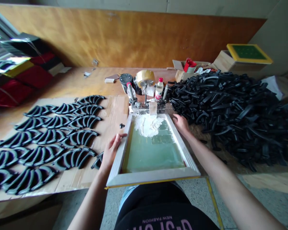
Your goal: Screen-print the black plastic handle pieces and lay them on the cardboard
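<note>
A silk-screen frame [156, 177] with pale wooden sides and green mesh [151, 153] lies in front of me. White paste [147, 126] is smeared over the far part of the mesh. At the frame's left side is my left hand [113, 147], its fingers bent in against the edge and partly hidden. My right hand [181, 124] is closed beside the far right side, between the frame and a pile of black curved plastic parts [230, 108]. Whatever either hand holds is hidden. The far end of the frame meets a metal hinge clamp [146, 108].
Rows of black curved parts [43, 135] lie on cardboard [115, 108] at left. A small black knob [122, 126] sits near the frame. Behind the clamp stand a tape roll [145, 78], a red-capped bottle [159, 88] and a black tin [126, 80]. Another yellow-edged screen [249, 52] tops a box.
</note>
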{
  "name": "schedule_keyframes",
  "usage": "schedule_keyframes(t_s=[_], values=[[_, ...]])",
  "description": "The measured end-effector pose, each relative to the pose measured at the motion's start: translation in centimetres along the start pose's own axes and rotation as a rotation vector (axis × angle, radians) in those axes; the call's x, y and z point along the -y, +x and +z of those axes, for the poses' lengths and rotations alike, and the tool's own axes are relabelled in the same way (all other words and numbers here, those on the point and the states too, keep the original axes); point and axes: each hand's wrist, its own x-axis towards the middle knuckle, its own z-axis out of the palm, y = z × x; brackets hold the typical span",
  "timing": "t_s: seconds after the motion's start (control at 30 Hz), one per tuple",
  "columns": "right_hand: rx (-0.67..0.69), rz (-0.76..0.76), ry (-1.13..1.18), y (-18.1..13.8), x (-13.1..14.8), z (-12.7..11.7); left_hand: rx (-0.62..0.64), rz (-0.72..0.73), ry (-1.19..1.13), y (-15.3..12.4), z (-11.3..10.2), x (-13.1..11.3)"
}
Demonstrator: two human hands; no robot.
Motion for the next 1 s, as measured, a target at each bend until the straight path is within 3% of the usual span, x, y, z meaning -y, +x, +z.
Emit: schedule_keyframes(t_s=[0.07,0.13,0.23,0.37,0.47,0.57,0.67,0.77,0.87,1.0], values=[[-0.122,-0.081,0.042,1.2,1.1,-0.5,0.048,-0.074,0.057,-0.5,0.2,2.3],[-0.188,-0.258,0.061,2.4,3.5,-0.4,0.057,-0.137,0.082,-0.5,0.7,4.6],[-0.057,-0.434,-0.028,3.7,7.5,0.4,0.027,-0.150,0.139,0.3,1.5,7.3],[0.166,-0.407,-0.180,3.1,10.0,1.7,0.016,-0.133,0.202,1.0,1.7,9.0],[0.203,-0.499,-0.202,0.5,10.1,2.0,0.023,-0.134,0.192,1.1,1.6,9.5],[0.272,-0.758,-0.131,-2.1,9.4,1.2,0.025,-0.131,0.164,1.1,1.6,9.9],[0.353,-0.958,-0.045,-2.8,8.9,-0.1,0.017,-0.122,0.158,1.1,1.7,10.1],[0.367,-0.933,-0.003,-2.0,8.9,-0.4,0.001,-0.114,0.163,1.2,1.7,10.2],[0.236,-0.857,0.000,-2.2,9.0,0.9,-0.005,-0.116,0.149,1.1,1.7,9.9],[0.221,-0.920,0.035,-3.8,8.3,1.6,-0.007,-0.135,0.128,0.8,1.8,8.9]])
